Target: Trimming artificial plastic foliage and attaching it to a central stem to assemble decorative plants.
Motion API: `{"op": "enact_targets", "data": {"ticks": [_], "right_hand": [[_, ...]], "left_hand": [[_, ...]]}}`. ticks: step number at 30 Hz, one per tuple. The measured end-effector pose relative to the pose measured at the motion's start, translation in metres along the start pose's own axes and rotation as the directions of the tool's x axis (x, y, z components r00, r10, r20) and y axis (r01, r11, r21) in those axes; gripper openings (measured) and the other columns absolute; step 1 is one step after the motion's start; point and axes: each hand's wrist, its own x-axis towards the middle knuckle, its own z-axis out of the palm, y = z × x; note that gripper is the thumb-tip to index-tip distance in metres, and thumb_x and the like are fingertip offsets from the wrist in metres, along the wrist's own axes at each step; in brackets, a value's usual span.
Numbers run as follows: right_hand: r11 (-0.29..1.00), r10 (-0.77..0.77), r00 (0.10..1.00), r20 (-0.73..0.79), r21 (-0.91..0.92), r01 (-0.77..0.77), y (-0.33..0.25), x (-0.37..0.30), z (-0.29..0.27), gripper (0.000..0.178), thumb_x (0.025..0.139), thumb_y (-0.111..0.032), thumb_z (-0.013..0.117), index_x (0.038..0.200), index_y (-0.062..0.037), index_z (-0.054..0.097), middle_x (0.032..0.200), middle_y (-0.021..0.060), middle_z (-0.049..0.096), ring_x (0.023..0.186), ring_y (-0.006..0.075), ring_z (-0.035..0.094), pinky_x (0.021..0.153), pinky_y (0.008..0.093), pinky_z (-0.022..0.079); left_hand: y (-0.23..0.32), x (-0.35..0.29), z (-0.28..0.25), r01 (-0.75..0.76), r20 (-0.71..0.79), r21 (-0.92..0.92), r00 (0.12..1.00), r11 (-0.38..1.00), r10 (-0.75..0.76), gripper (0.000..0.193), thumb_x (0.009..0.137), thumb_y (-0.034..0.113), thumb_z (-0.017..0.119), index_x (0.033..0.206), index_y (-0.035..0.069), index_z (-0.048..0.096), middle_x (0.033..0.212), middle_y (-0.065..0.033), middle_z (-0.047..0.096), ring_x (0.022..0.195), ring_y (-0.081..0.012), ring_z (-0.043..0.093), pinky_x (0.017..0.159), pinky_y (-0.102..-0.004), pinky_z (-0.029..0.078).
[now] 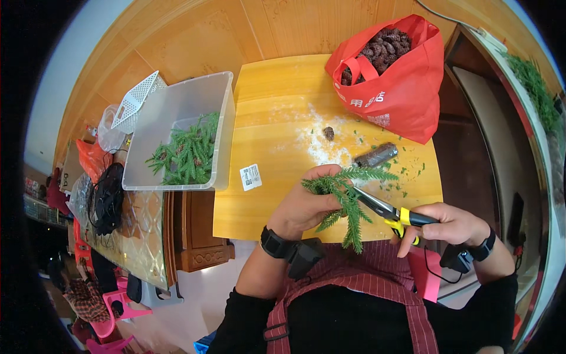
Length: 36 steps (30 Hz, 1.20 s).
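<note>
Over the near part of the yellow table, my left hand [309, 203] is closed around the base of some green fir sprigs [349, 203], whose tips hang out to the right and downward. My right hand [451, 225] grips long-nosed pliers [398, 213] by their yellow and black handles. The metal jaws reach up to the sprigs beside my left fingers; the leaves hide whether they bite on anything. Just beyond my hands lies a dark roll [376, 156], apparently of wire or tape. A single pine cone [329, 133] sits farther back amid white powder.
A red bag [392, 88] full of pine cones stands at the table's back right. To the left, a clear plastic bin [227, 127] holds more green sprigs, with a white basket [137, 101] behind it. A white card [250, 177] and leaf scraps lie on the table [265, 88].
</note>
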Motion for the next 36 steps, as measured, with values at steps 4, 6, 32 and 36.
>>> {"op": "enact_targets", "data": {"ticks": [4, 6, 32, 36], "right_hand": [[0.997, 0.043, 0.999, 0.003, -0.059, -0.042, 0.0, 0.0, -0.003, 0.026, 0.091, -0.022, 0.049, 0.105, -0.0001, 0.053, 0.09, 0.0055, 0.064, 0.09, 0.0099, 0.054, 0.083, 0.0246, 0.04], [0.99, -0.016, 1.0, 0.027, -0.143, 0.019, 0.0, 0.0, -0.004, 0.026, 0.091, -0.022, 0.05, 0.104, 0.0001, 0.053, 0.09, 0.0055, 0.064, 0.087, 0.0095, 0.055, 0.08, 0.0249, 0.041], [0.97, -0.07, 0.941, -0.33, -0.243, -0.013, 0.022, -0.023, -0.012, 0.031, 0.087, -0.028, 0.053, 0.095, 0.0019, 0.058, 0.093, 0.0095, 0.063, 0.09, 0.0146, 0.054, 0.084, 0.029, 0.04], [0.738, -0.128, 0.741, -0.659, -0.563, -0.373, 0.039, -0.031, -0.018, 0.025, 0.085, -0.018, 0.052, 0.093, 0.0049, 0.057, 0.085, 0.0119, 0.06, 0.084, 0.0205, 0.055, 0.082, 0.0296, 0.04]], "left_hand": [[0.0, 0.0, -0.002, 0.017, 0.014, 0.026, 1.0, 1.0, -0.017, 0.058, 0.069, -0.002, 0.067, 0.121, 0.007, 0.043, 0.093, -0.0192, 0.057, 0.081, -0.0309, 0.06, 0.069, -0.0424, 0.052], [0.001, 0.0, -0.001, 0.026, 0.021, 0.027, 0.999, 0.999, -0.027, 0.058, 0.069, -0.002, 0.067, 0.121, 0.007, 0.044, 0.093, -0.0192, 0.057, 0.081, -0.0307, 0.06, 0.069, -0.0423, 0.052], [0.005, 0.002, -0.006, 0.02, -0.032, 0.091, 0.999, 0.996, -0.017, 0.041, 0.075, -0.006, 0.061, 0.112, 0.007, 0.049, 0.101, -0.0103, 0.058, 0.089, -0.0229, 0.058, 0.071, -0.0355, 0.05], [0.016, 0.003, -0.002, 0.048, -0.103, 0.179, 0.994, 0.983, -0.03, 0.034, 0.079, -0.002, 0.057, 0.11, 0.008, 0.048, 0.1, -0.0086, 0.057, 0.086, -0.0184, 0.058, 0.07, -0.0319, 0.05]]}}
